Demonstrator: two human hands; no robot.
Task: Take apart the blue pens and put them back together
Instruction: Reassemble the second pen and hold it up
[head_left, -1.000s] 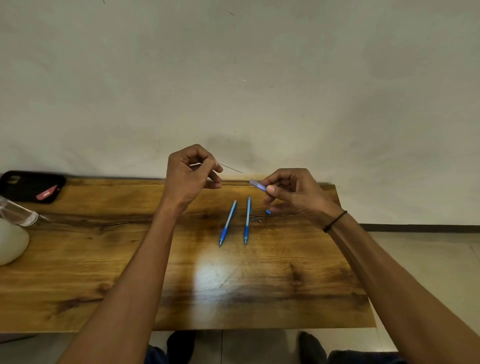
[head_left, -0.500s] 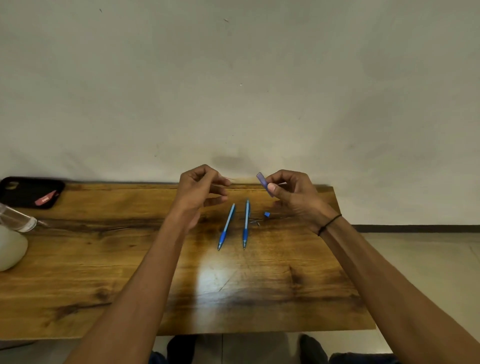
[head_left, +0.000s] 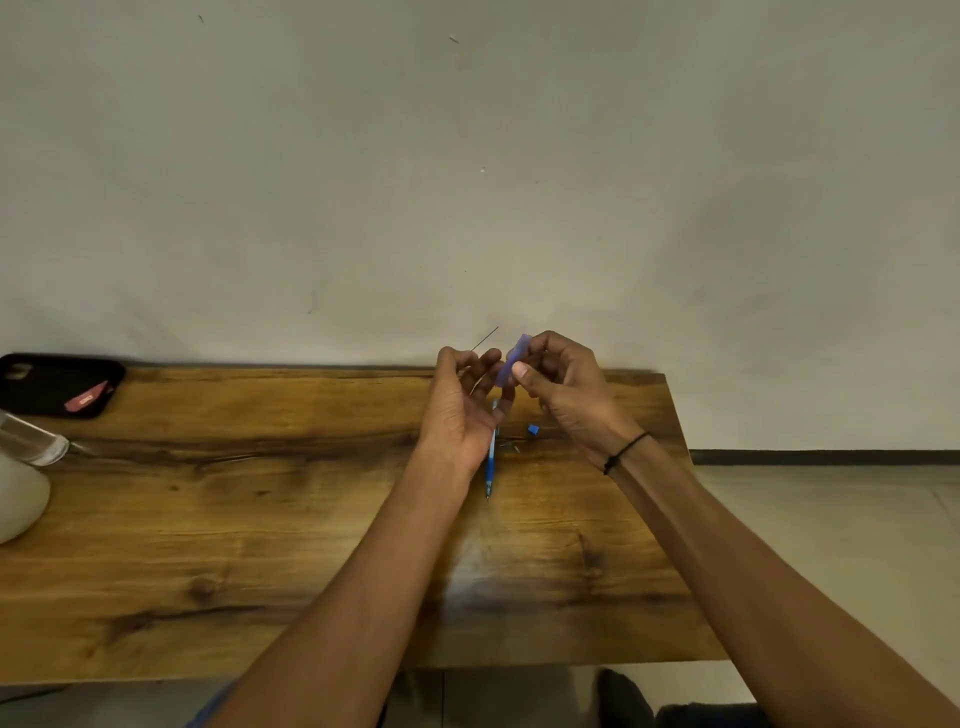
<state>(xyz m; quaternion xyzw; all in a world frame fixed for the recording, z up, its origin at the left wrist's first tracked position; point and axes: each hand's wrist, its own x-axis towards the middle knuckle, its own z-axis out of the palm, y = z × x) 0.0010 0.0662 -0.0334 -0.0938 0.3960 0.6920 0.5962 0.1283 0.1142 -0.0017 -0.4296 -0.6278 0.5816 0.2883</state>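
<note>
Both hands have drawn together since a second ago, when they were held apart over the table, and the left forearm now covers one of the two pens that lay side by side. At this moment the left hand (head_left: 462, 400) is raised above the far part of the wooden table (head_left: 260, 545), fingers curled, pinching a thin dark rod (head_left: 485, 339) that sticks up and to the right against the wall. Just beside it, the right hand (head_left: 563, 387) pinches a short bluish-purple pen barrel piece (head_left: 513, 359) between thumb and fingertips, tilted, its lower end touching the left fingers. Below the hands one blue pen (head_left: 490, 457) lies on the wood, tip toward the near edge, partly hidden by the left palm. To its right sit a small blue cap piece (head_left: 533, 429) and some tiny dark parts (head_left: 510, 445), too small to identify. A black band (head_left: 623, 453) circles the right wrist. At the far left corner a black tray-like case (head_left: 57, 382) holds a small red object (head_left: 85, 397); whether the case holds anything else cannot be told. A clear glass vessel (head_left: 31, 441) and a white rounded object (head_left: 18, 499) stand at the left edge, cut off by the frame. The table's back edge meets the wall, its right edge ends near the right forearm, and a broad stretch of bare wood lies between the pen parts and the near edge.
</note>
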